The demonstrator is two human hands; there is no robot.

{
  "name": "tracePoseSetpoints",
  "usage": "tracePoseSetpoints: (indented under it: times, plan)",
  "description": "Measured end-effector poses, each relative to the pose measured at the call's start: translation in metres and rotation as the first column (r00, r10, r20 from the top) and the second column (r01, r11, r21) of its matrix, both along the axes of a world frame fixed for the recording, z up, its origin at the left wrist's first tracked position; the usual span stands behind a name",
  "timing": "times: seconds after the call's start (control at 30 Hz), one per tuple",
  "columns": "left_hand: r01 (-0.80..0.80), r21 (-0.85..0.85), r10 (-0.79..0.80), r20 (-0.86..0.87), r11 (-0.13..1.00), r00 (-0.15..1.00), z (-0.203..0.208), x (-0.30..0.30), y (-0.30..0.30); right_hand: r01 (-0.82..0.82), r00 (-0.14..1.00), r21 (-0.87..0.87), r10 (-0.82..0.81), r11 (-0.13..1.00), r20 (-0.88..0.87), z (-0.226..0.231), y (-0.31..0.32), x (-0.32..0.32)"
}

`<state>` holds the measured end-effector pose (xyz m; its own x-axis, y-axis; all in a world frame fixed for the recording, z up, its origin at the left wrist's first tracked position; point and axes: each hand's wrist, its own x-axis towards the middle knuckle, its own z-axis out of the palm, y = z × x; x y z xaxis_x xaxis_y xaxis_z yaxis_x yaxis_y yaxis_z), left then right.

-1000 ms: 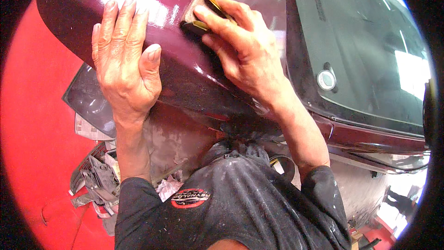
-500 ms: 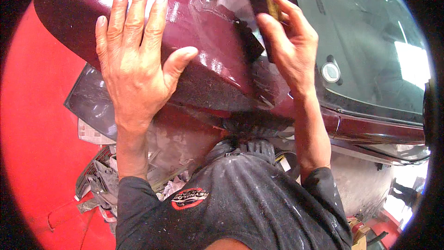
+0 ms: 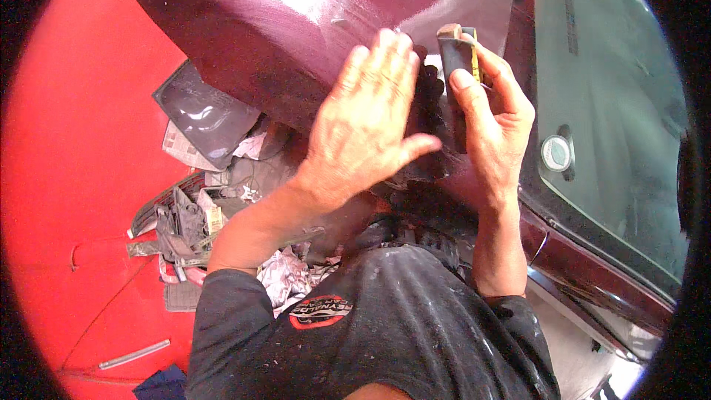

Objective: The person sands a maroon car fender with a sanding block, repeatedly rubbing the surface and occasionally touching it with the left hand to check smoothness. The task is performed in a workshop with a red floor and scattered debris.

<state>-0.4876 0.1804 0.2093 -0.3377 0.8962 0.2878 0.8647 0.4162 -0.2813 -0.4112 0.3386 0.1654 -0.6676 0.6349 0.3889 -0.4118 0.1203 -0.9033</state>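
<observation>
Pressing flat against a glossy maroon car panel, left hand with fingers together and thumb spread out to the side. Gripping a dark sanding block just right of it, right hand with fingers curled round the block, thumb on its face. Lying below the panel on a red floor, crumpled paper and scraps.

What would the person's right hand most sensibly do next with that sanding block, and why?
Probably press the sanding block flat onto the maroon car panel. The right hand holds it on edge beside the left hand, whose palm lies spread on the panel.
</observation>
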Motion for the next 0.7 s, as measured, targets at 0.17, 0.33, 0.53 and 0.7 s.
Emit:
tracePoseSetpoints:
  times: [0.17, 0.33, 0.53, 0.7]
  plan:
    - [0.19, 0.003, -0.188, 0.175, 0.982, 0.966, -0.026, 0.025, -0.013, 0.073, 0.997, 0.487, -0.061, 0.87, -0.041, 0.012, -0.002, -0.012]
    - [0.247, 0.178, -0.283, 0.218, 0.952, 0.934, -0.044, 0.039, -0.047, 0.067, 0.997, 0.718, -0.013, 0.693, -0.08, 0.016, -0.01, -0.031]
    - [0.037, 0.421, -0.123, 0.179, 0.906, 0.976, -0.057, 0.047, -0.117, -0.002, 0.999, 0.803, 0.032, 0.596, -0.021, 0.007, -0.004, -0.02]
    - [-0.1, 0.472, -0.038, 0.276, 0.876, 0.96, -0.094, 0.04, -0.144, 0.089, 0.994, 0.824, 0.007, 0.56, -0.112, 0.037, -0.009, -0.06]
